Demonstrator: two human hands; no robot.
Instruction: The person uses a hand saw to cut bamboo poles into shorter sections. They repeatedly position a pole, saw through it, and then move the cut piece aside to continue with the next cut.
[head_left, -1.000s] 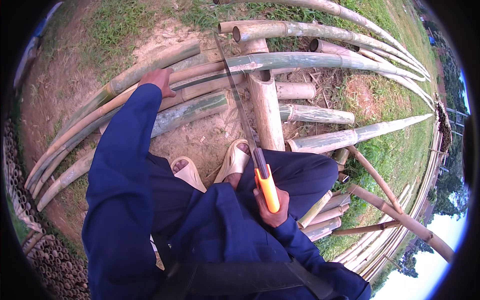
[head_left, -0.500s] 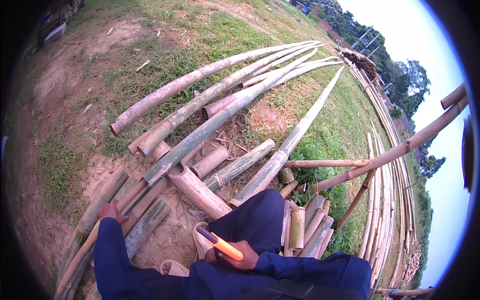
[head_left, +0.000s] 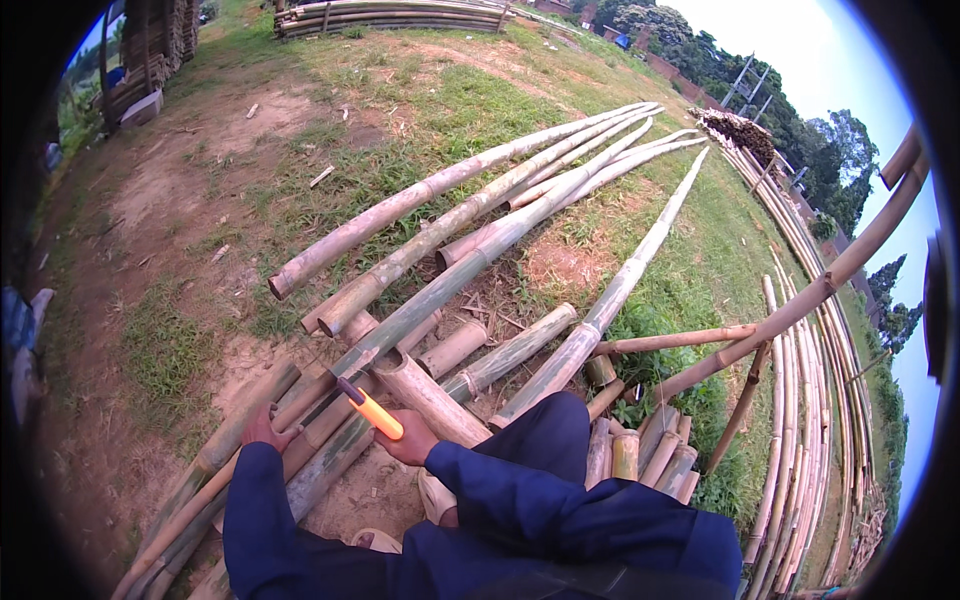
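Note:
My left hand (head_left: pixel 266 430) is closed round a slim tan bamboo pole (head_left: pixel 185 522), among thicker green and brown poles at the lower left. In my right hand (head_left: pixel 408 440) is an orange-handled tool (head_left: pixel 376 413) with a dark end. Its exact kind does not show. The dark end is over the bamboo just ahead of my left hand. Close by, a long green pole (head_left: pixel 455 280) slants away, its near end among the pieces by my hands. A short, wide bamboo section (head_left: pixel 432 400) lies right of the tool, partly behind my right hand.
Long bamboo poles (head_left: pixel 400 205) stretch over the grass ahead. Cut sections (head_left: pixel 660 450) are stacked to the right of my knee. A slanting bamboo rail (head_left: pixel 790 322) on supports crosses the right side. Further stacks (head_left: pixel 390 18) stand in the distance.
My right hand has carried the orange-handled tool left and forward, from over my lap to the bamboo near my left hand. The left hand keeps its grip, and the view has shifted.

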